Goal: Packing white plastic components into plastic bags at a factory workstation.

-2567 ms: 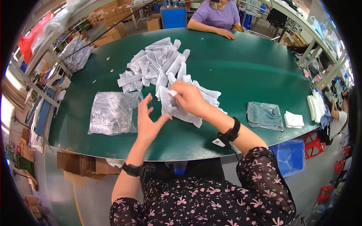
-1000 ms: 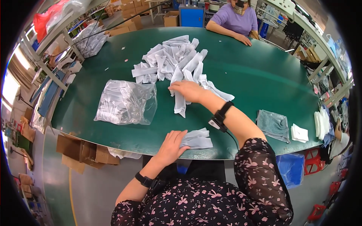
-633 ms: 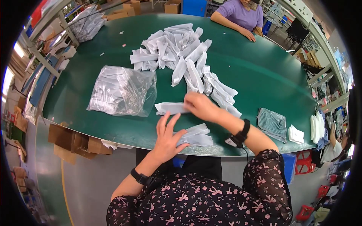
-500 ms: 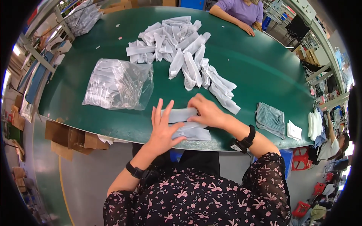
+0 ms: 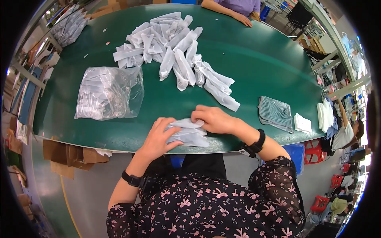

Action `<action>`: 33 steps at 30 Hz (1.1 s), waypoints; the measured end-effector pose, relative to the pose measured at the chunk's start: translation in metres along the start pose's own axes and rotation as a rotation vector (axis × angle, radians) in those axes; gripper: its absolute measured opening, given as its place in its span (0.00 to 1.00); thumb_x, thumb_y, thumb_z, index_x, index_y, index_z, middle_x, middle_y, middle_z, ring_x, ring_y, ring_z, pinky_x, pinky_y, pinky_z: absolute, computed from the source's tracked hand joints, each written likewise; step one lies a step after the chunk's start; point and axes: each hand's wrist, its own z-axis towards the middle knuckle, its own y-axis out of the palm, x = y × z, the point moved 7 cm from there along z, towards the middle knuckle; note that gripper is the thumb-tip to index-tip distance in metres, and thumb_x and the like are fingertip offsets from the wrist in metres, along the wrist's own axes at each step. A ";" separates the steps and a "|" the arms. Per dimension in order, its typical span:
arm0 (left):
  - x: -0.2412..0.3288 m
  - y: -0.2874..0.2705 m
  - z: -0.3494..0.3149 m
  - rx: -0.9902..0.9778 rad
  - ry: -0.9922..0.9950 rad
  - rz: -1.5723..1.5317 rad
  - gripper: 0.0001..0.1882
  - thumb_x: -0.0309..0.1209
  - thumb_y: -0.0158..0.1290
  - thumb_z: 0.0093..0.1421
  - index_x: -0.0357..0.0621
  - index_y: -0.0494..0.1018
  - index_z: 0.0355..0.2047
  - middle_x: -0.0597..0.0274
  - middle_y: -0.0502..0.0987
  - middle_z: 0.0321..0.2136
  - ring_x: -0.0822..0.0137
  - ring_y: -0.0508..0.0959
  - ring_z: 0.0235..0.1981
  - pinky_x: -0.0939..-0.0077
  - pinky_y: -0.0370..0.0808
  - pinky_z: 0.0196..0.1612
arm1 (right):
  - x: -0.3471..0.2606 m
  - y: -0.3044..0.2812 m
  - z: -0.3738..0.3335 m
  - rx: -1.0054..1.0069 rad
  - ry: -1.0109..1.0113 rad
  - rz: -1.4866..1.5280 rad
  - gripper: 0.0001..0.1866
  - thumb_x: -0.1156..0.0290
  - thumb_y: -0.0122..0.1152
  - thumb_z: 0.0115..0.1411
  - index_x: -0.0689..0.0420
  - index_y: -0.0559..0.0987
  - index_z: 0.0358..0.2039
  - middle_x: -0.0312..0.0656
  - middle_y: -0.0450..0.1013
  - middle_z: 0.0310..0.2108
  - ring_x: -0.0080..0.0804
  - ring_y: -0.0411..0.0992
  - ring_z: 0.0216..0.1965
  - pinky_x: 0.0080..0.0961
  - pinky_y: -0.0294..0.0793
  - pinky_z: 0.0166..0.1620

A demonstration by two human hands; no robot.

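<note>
Near the front edge of the table lie a few long, narrow white wrapped packets, side by side and partly overlapping. My left hand is curled round their left ends, fingers above and thumb below. The fingers of my right hand are bent together at the right end of the upper packet, pinching it; the fingertips are partly hidden. Farther back, a loose heap of similar white packets spreads toward the right. To the left sits a clear plastic bag filled with more white packets.
A bagged grey striped item and a folded white piece lie on the green table at right. Across it, another person's hand rests near the far edge. Cardboard boxes stand below the left front edge.
My left hand has gone from spread fingers to curling round the packets' left ends. My right hand remains at the right end. The whole view has shifted slightly.
</note>
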 end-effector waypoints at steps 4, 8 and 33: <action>0.012 -0.004 0.000 0.087 0.125 0.073 0.30 0.37 0.69 0.40 0.45 0.74 0.45 0.54 0.70 0.48 0.52 0.69 0.48 0.62 0.69 0.52 | 0.038 -0.069 -0.044 0.485 0.395 -0.364 0.12 0.79 0.59 0.48 0.59 0.72 0.35 0.48 0.70 0.34 0.49 0.72 0.33 0.38 0.72 0.36; 0.007 0.004 0.005 0.000 -0.022 -0.132 0.32 0.37 0.69 0.40 0.43 0.73 0.46 0.53 0.69 0.50 0.50 0.67 0.51 0.60 0.68 0.53 | 0.082 -0.050 -0.064 0.288 0.612 -0.223 0.12 0.79 0.59 0.47 0.60 0.71 0.35 0.50 0.71 0.35 0.52 0.72 0.32 0.39 0.72 0.36; 0.022 0.012 0.036 -0.081 0.146 -0.002 0.44 0.41 0.71 0.36 0.45 0.68 0.54 0.47 0.60 0.55 0.41 0.58 0.58 0.50 0.61 0.61 | 0.084 -0.037 -0.048 0.305 0.491 0.014 0.08 0.75 0.59 0.52 0.63 0.71 0.32 0.52 0.71 0.22 0.53 0.73 0.27 0.39 0.70 0.30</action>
